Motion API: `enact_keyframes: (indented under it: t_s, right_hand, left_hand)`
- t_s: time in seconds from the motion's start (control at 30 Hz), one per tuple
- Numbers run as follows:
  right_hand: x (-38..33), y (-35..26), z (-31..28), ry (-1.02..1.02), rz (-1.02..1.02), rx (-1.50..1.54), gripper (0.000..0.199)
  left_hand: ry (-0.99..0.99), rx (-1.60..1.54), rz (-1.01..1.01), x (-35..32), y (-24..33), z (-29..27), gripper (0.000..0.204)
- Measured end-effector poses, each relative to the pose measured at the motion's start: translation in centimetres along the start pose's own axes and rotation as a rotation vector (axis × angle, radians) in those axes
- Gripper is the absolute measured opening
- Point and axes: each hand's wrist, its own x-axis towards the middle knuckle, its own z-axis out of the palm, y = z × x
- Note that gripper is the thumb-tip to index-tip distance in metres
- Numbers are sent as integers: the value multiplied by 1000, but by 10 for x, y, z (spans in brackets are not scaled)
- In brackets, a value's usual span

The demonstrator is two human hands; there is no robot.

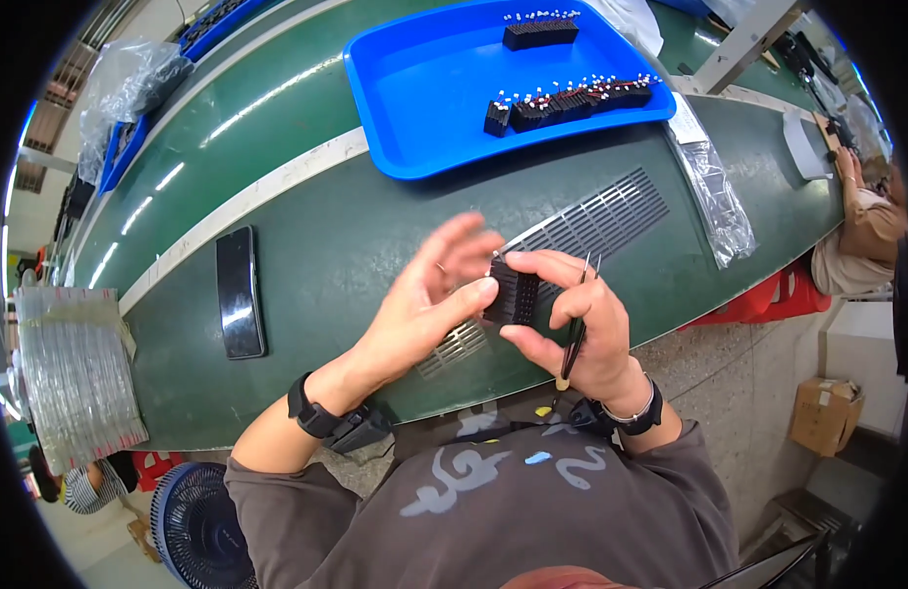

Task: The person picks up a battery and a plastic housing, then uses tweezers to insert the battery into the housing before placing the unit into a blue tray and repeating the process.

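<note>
My right hand pinches a small black block of stacked pieces between index finger and thumb. A pair of dark tweezers is tucked in the same hand, tips upward. On the block's left side rests the thumb of my left hand; its other fingers are spread and slightly blurred. Beneath both hands a slotted metal plate lies slantwise on the green table. Similar black pieces with white-tipped leads stand in rows, one row near the front, inside the blue tray.
A black phone lies to the left. Clear plastic strips are stacked at the table's left end. Right of the tray is a clear plastic bag. Another person's arm shows at far right. A blue fan stands below left.
</note>
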Motion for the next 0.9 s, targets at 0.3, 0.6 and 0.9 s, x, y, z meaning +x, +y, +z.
enact_keyframes:
  t_s: [0.3,0.6,0.9]
  right_hand:
    - [8,-11,27,-47,374,117,41]
    - [15,1,13,-130,387,273,37]
    - [18,7,12,-202,167,32,32]
  left_hand:
    - [117,1057,463,-3,-10,-6,80]
    - [-54,319,182,-7,5,-16,93]
    - [-122,581,285,-3,2,-15,99]
